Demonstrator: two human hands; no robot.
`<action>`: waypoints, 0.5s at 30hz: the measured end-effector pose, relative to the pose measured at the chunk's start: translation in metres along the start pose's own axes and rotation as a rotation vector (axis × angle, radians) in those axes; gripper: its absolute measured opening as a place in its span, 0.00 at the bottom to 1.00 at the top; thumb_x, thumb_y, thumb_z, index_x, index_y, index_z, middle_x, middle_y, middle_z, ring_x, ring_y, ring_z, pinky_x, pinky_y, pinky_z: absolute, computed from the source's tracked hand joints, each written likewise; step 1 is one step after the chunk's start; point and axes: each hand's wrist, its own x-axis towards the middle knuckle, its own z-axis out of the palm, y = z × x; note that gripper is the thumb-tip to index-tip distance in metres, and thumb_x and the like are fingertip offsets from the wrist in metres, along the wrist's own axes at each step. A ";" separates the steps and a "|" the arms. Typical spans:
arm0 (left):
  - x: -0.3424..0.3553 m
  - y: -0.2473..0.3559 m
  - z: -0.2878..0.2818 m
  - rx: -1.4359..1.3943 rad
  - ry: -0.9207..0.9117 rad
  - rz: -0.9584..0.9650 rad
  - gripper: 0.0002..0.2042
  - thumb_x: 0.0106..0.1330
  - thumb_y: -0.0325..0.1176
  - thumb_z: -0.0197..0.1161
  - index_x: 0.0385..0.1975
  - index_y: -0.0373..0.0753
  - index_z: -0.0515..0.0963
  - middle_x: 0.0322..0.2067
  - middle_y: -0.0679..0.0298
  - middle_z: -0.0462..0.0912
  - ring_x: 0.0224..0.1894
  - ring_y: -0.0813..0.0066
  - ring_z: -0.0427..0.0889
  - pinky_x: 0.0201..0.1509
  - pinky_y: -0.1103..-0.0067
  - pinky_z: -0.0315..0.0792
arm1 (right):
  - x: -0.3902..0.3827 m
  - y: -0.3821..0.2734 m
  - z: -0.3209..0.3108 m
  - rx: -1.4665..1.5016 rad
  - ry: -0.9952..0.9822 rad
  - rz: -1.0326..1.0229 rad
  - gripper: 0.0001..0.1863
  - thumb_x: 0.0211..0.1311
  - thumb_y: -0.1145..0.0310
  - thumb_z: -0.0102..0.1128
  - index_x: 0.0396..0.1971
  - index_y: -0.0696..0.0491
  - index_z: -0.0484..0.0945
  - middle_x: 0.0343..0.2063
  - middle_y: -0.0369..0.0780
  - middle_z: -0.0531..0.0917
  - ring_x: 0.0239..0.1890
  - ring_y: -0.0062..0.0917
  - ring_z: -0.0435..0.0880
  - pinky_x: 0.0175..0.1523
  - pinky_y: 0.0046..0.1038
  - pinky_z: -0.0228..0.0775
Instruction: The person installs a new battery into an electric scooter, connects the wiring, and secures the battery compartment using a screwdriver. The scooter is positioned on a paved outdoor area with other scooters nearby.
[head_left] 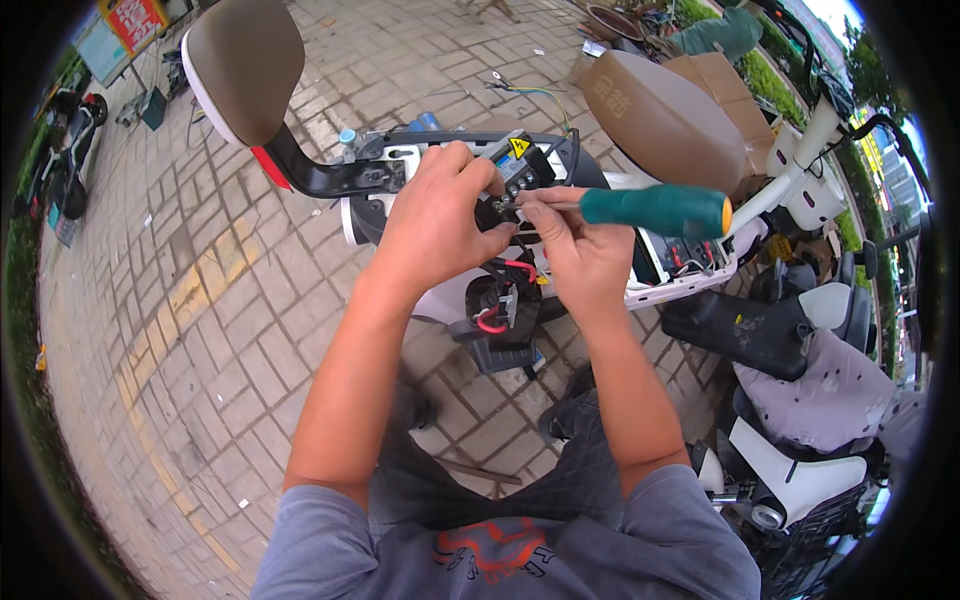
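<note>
Right hand (588, 245): gripping the green screwdriver (655, 210) by its shaft, pointing it leftward at the terminals (520, 187).
Left hand (440, 205): resting fingers against the black box (540, 165); whether it is pinching a wire too, I cannot tell.
Black box: sitting on the opened scooter (690, 287) (wearing a shock-warning triangle, I'm noticing).
Shaft tip: could be skidding off a screw if the push is going crooked, jabbing those nearby left fingers.
Bare metal: might be bridging neighbouring terminals, shorting them if current is flowing.
Red wires (523, 267): looping below, possibly snagging a forearm.
</note>
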 end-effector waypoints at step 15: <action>-0.002 0.003 -0.003 -0.021 -0.016 -0.092 0.17 0.40 0.31 0.76 0.29 0.38 0.75 0.31 0.59 0.72 0.41 0.56 0.72 0.43 0.67 0.70 | -0.006 -0.002 0.005 0.079 -0.047 0.110 0.11 0.68 0.75 0.57 0.47 0.63 0.75 0.44 0.47 0.84 0.45 0.24 0.84 0.50 0.26 0.76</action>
